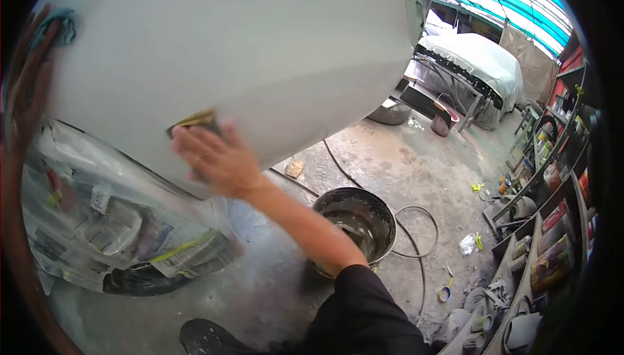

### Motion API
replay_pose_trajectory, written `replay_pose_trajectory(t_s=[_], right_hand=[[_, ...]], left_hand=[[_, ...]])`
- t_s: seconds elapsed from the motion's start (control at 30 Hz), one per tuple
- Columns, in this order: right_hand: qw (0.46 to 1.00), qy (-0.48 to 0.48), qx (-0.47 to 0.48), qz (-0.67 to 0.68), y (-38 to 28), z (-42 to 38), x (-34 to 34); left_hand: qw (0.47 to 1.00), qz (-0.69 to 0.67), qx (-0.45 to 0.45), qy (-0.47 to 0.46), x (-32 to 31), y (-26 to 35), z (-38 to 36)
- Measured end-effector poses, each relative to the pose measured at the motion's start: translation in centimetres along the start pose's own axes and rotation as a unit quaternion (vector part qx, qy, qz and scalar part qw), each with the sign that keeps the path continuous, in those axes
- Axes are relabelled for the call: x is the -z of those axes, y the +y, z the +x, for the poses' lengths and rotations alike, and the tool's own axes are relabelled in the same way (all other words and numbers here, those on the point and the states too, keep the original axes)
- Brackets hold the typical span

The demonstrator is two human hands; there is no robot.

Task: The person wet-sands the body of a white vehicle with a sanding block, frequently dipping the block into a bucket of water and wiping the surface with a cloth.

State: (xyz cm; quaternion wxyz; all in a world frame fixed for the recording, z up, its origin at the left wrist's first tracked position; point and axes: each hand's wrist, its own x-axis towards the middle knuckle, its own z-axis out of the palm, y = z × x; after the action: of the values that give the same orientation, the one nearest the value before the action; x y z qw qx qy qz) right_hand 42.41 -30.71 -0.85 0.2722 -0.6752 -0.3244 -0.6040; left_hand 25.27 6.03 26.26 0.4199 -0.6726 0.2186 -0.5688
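Note:
A large pale grey car body panel (260, 37) fills the upper left. My right hand (218, 160), slightly blurred, lies against its lower part, fingers pressed on a piece of sandpaper (198, 120) with a dark face and a yellowish edge. At the far left, my left hand (29, 76) rests on the same panel, holding a crumpled teal cloth (62, 28) under its fingers. Below the panel, clear plastic sheeting and newspaper (133, 225) cover the neighbouring car part and the wheel area.
A black bucket (392, 225) with murky water stands below my right forearm. A hose (421, 277) runs over the concrete floor. Shelves with cans and tools (552, 238) line the right side. Farther back is a vehicle under a white cover (478, 56).

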Motion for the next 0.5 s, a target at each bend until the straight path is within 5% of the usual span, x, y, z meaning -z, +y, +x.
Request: replay_pose_trajectory(t_s=[0.07,0.13,0.2,0.3,0.43,0.5], right_hand=[[0.998,-0.011,0.068,-0.015,1.3,0.1,0.4],[0.981,0.105,-0.158,-0.027,8.4,2.9,4.5],[0.942,0.113,-0.313,-0.042,9.6,5.5,7.0],[0.983,0.076,-0.147,-0.077,2.4,4.9,2.0],[0.995,-0.101,-0.024,-0.014,-2.0,3.5,1.0],[0.996,-0.073,-0.047,-0.024,-0.2,3.4,1.5]], left_hand=[[1.0,0.012,-0.007,-0.005,0.5,-0.2,0.3],[1.0,0.014,-0.001,-0.017,1.1,0.5,0.6],[1.0,-0.018,0.016,0.004,1.2,1.8,1.4],[0.996,-0.073,0.031,0.048,0.8,4.7,3.8],[0.988,-0.142,-0.002,0.062,0.1,8.9,8.9],[0.981,-0.18,-0.028,0.07,-0.6,10.8,11.3]])
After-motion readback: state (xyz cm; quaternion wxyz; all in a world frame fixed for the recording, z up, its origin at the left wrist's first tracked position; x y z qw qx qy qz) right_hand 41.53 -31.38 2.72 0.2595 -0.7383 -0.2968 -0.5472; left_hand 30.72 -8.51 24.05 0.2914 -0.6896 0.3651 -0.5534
